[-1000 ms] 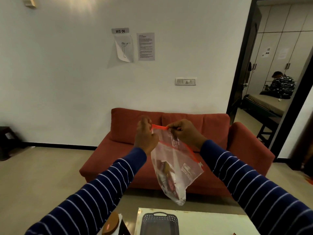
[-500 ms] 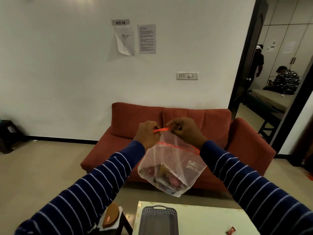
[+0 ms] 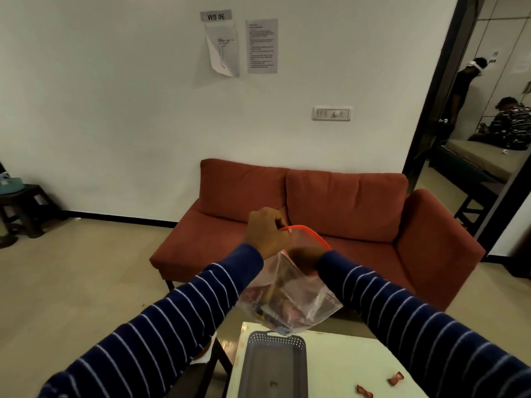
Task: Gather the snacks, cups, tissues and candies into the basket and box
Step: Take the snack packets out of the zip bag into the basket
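Left hand [image 3: 265, 235] is pinching the orange zip rim of a clear plastic bag [image 3: 290, 297] of wrapped snacks, hanging over a grey perforated plastic basket [image 3: 273, 366] on the white tabletop [image 3: 344, 366]. Right hand [image 3: 304, 258] is reaching inside the bag; its grip cannot be told. Wall label [image 3: 216, 16] is reading "WS 06".

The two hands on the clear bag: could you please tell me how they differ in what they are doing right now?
The left hand is outside the clear bag, pinching its orange rim, while the right hand is reached inside, seen through the plastic. The left hand sits higher, at the mouth; the right hand is lower. The left hand shows clearly; the right hand's fingers are blurred by the plastic. Both wear striped navy sleeves and hang above the grey basket.
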